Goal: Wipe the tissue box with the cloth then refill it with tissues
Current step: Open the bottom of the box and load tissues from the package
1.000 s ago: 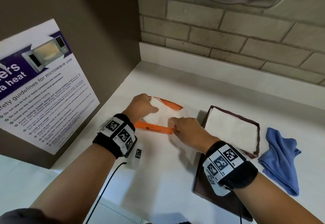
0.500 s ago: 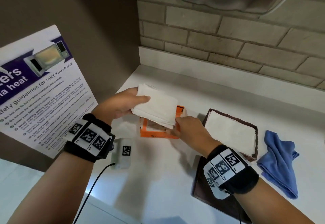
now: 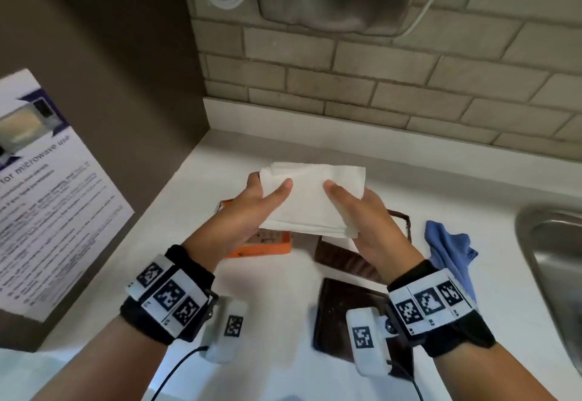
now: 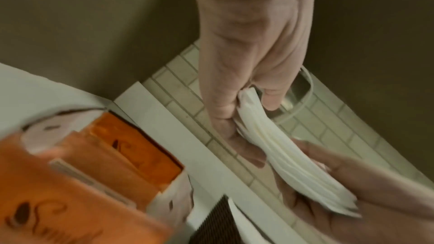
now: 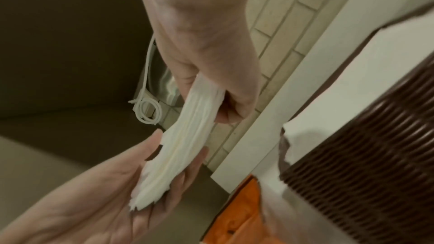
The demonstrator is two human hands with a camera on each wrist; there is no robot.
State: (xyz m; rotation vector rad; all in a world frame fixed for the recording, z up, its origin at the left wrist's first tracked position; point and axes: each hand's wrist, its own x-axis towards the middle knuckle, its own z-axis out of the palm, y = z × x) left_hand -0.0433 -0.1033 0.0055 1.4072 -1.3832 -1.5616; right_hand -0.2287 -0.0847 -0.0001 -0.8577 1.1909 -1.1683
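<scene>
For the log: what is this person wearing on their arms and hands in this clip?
Both hands are bare, no gloves or sleeves over the forearms. The left hand and right hand each have a black wrist band carrying white panels printed with square black-and-white markers. A white camera module with its own marker hangs under each wrist, and a thin black cable trails from it.

On the bench [image 3: 283,322], the packet [image 3: 264,248] lies left of the box [image 3: 352,262]; the cloth [image 3: 447,252] lies right, the sink [image 3: 554,262] beyond.
</scene>
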